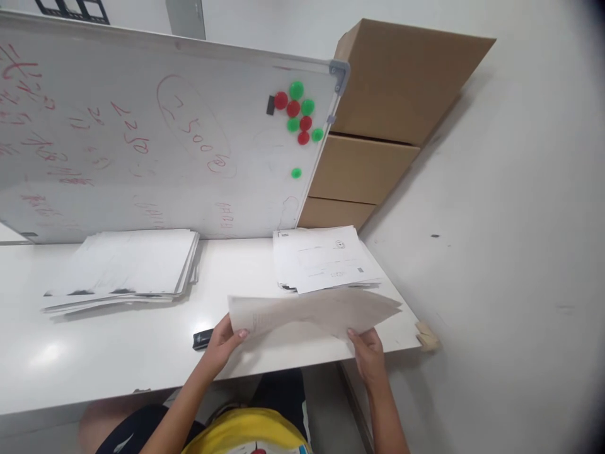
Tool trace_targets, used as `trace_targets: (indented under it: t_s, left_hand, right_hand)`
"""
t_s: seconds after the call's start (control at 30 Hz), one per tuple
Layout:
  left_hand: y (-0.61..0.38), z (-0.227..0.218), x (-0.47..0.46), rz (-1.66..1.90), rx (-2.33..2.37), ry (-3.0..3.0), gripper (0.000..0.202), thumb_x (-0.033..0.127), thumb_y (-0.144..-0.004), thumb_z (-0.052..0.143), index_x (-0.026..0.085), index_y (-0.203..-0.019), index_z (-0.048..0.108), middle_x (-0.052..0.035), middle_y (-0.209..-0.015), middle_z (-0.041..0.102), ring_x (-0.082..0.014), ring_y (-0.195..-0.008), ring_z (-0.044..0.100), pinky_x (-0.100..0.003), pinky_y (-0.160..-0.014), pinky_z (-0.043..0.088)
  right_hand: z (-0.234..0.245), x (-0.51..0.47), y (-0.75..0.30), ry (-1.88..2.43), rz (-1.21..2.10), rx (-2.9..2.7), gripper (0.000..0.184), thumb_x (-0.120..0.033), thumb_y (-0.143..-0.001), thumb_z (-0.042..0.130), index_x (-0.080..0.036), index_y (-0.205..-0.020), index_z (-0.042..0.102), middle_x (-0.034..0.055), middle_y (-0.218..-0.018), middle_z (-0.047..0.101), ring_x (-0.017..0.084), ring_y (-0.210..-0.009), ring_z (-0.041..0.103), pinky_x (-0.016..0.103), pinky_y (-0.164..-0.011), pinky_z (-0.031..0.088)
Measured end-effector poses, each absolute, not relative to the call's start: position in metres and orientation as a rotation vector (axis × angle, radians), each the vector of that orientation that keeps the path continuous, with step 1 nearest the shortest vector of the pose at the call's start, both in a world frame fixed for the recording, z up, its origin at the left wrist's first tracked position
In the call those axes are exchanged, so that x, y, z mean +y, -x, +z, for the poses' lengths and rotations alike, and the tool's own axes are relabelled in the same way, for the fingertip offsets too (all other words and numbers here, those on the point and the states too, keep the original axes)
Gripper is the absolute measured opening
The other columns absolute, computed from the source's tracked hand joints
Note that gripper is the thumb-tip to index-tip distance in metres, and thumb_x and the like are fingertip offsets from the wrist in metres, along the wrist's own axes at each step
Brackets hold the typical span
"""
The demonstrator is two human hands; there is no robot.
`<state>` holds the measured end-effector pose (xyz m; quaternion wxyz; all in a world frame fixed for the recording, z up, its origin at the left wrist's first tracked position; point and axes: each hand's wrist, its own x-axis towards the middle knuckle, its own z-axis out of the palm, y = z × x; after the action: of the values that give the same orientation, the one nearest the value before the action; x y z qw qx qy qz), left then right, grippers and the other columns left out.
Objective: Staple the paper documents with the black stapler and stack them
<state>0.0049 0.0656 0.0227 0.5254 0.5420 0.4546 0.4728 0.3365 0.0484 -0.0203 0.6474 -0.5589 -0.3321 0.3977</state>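
A thin bundle of paper sheets (312,312) hangs flat a little above the white table (118,353). My left hand (222,343) grips its left edge with the thumb on top. At the bundle's near right edge my right hand (367,353) pinches it the same way. Just behind the held sheets lies a stack of printed papers (326,255) on the table's right end. A black object (202,339), possibly a marker or stapler, lies on the table right beside my left hand.
A larger paper stack (127,268) lies at the table's left. A whiteboard (142,139) with red writing and red and green magnets (299,116) leans behind. Stacked cardboard boxes (392,94) stand at the back right. A small beige block (428,337) sits by the table's right corner.
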Motion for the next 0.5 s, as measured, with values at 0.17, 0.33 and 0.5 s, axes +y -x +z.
trace_targets:
  t_s: [0.17, 0.33, 0.5]
  left_hand:
    - [-0.006, 0.015, 0.065, 1.014, 1.213, -1.389, 0.049, 0.056, -0.072, 0.065, 0.018, -0.103, 0.068, -0.0116, -0.109, 0.069, -0.0279, -0.099, 0.064, -0.039, -0.084, 0.052]
    - [0.010, 0.035, 0.055, 0.967, 1.368, -1.710, 0.040, 0.053, -0.083, 0.054, 0.019, -0.095, 0.070, -0.0091, -0.100, 0.071, -0.0263, -0.096, 0.065, -0.038, -0.084, 0.053]
    - [0.051, 0.066, 0.051, 0.847, 1.413, -2.054, 0.035, 0.042, -0.091, 0.045, 0.021, -0.112, 0.065, -0.0071, -0.111, 0.068, -0.0232, -0.103, 0.063, -0.032, -0.086, 0.052]
  right_hand:
    - [-0.021, 0.047, -0.337, 1.311, 0.946, -0.764, 0.049, -0.047, -0.066, 0.073, -0.021, -0.106, 0.066, 0.0072, -0.098, 0.073, 0.026, -0.100, 0.063, 0.041, -0.092, 0.046]
    - [0.014, 0.026, -0.354, 1.536, 1.061, -0.959, 0.043, -0.055, -0.061, 0.074, -0.018, -0.084, 0.071, 0.0100, -0.086, 0.075, 0.031, -0.089, 0.065, 0.042, -0.083, 0.050]
    - [0.040, 0.001, -0.382, 1.595, 1.198, -1.001, 0.044, -0.053, -0.063, 0.076, -0.020, -0.093, 0.072, 0.0117, -0.097, 0.074, 0.033, -0.096, 0.065, 0.042, -0.084, 0.051]
